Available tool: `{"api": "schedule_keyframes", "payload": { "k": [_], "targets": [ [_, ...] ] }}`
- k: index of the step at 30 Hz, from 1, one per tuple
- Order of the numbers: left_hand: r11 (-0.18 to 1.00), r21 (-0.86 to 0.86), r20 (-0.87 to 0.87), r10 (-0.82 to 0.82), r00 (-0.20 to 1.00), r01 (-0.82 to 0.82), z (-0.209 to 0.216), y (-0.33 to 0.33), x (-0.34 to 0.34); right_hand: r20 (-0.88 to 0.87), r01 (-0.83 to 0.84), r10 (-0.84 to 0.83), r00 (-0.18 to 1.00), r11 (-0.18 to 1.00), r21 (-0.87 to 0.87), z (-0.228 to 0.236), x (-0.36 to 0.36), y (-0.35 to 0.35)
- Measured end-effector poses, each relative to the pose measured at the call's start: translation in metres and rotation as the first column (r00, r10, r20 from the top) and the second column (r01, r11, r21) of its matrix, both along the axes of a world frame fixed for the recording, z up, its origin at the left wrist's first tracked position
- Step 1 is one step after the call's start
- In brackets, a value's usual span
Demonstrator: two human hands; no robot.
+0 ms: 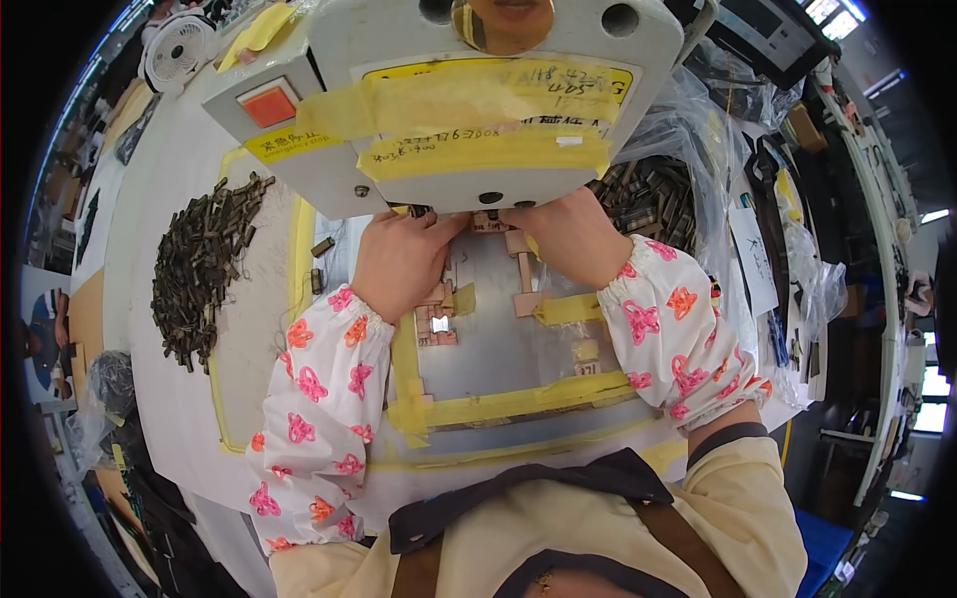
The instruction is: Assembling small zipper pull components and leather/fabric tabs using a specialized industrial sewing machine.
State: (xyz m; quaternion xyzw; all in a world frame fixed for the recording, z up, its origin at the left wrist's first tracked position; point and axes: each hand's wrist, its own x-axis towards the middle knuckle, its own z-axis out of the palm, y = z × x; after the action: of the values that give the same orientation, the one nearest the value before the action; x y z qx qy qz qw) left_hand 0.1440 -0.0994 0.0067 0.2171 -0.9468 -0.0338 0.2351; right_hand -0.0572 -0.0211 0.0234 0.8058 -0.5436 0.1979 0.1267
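Both my hands reach under the front edge of a grey press-like machine (329, 189). My left hand (402, 257) has its fingers bent, with the thumb pointing right; whatever they pinch is hidden under the machine head. From the other side my right hand (570, 237) comes in, its fingers closed and their tips mostly covered by the same edge. Between the fingertips sits a small pinkish block (488, 225) on the metal work plate (488, 364). Two small dark brown folded pieces (321, 246) lie left of my left hand.
A pile of similar dark pieces (204, 269) spreads at the left; another pile (653, 204) lies right of the machine beside clear plastic sheeting (713, 149). Pinkish stop blocks (437, 324) and yellow tape (518, 399) are on the plate. A red button (269, 105) sits upper left, near a white fan (179, 52).
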Motion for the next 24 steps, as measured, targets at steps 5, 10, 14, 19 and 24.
{"api": "schedule_keyframes", "payload": {
  "k": [5,10,14,19,24],
  "targets": [
    [1.000,0.000,0.032,-0.003,0.999,0.003,0.003,0.000,-0.002,0.017,0.007,-0.008,1.000,0.999,0.054,-0.002,-0.003,0.003],
    [0.999,-0.042,0.020,-0.005,1.000,0.005,0.004,0.001,0.004,-0.089,-0.023,0.028,0.996,0.998,0.060,0.003,0.000,0.003],
    [0.999,-0.045,0.032,0.002,0.999,0.000,0.003,0.003,0.001,-0.091,-0.024,0.028,0.995,0.999,0.042,-0.001,-0.005,0.002],
    [0.999,-0.039,0.028,-0.022,0.999,0.023,-0.005,0.008,0.004,-0.110,-0.025,0.034,0.993,0.996,0.080,-0.011,-0.003,0.008],
    [0.996,-0.087,0.034,-0.009,0.999,0.012,0.007,0.003,0.004,-0.074,-0.004,0.007,0.997,0.999,0.034,-0.007,-0.001,0.000]
  ]
}}
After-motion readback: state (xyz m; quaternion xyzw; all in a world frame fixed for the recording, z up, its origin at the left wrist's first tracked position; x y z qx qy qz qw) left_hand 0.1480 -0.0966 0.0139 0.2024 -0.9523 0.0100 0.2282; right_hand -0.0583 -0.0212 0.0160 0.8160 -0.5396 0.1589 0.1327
